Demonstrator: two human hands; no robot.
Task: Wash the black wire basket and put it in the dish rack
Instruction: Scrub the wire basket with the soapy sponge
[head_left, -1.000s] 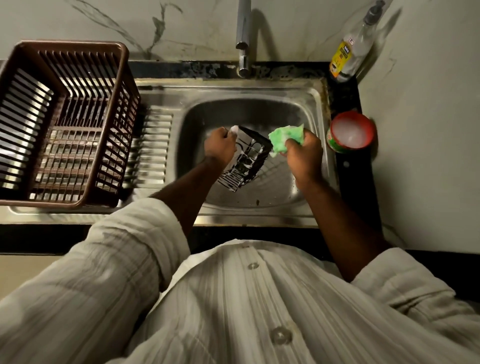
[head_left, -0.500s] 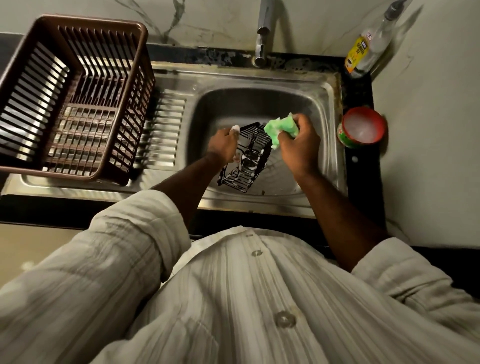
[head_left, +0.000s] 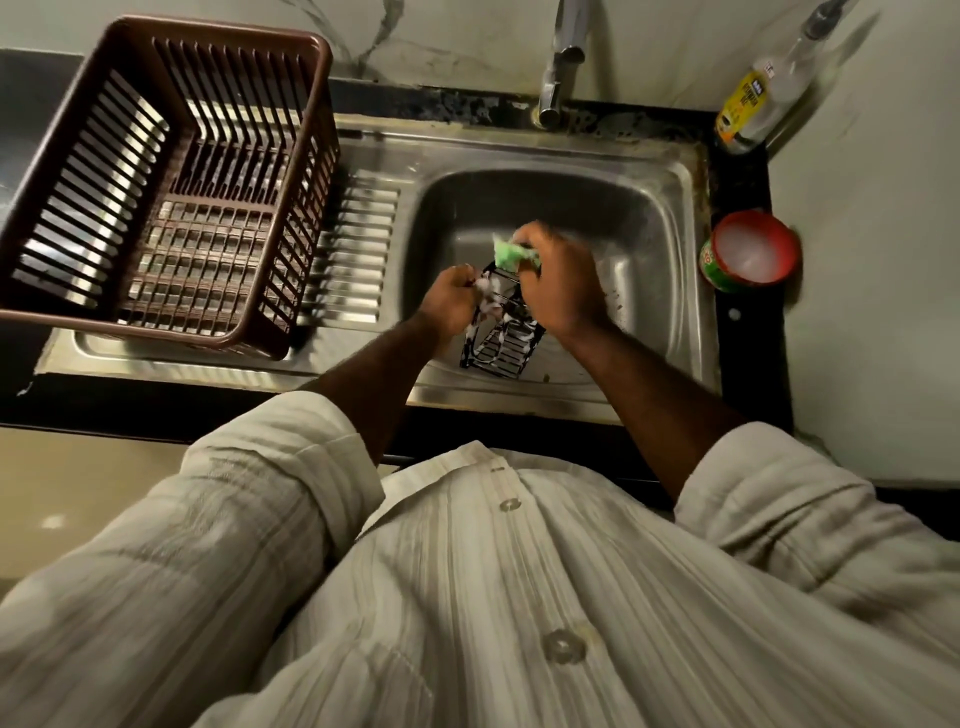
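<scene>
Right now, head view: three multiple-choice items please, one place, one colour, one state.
1. Where does the dish rack stand?
A. On the drainboard left of the sink basin
B. Inside the sink basin
C. On the floor

2. What colour is the scrub pad in the right hand?
A. Yellow
B. Green
C. Blue

3. What state is the black wire basket in?
A. Set in the dish rack
B. Held over the basin with suds on it
C. Lying on the floor

Answers:
1 A: the rack sits on the ribbed steel beside the basin.
2 B: green shows above the right hand's fingers.
3 B: the left hand grips it, white foam on its wires.
</scene>
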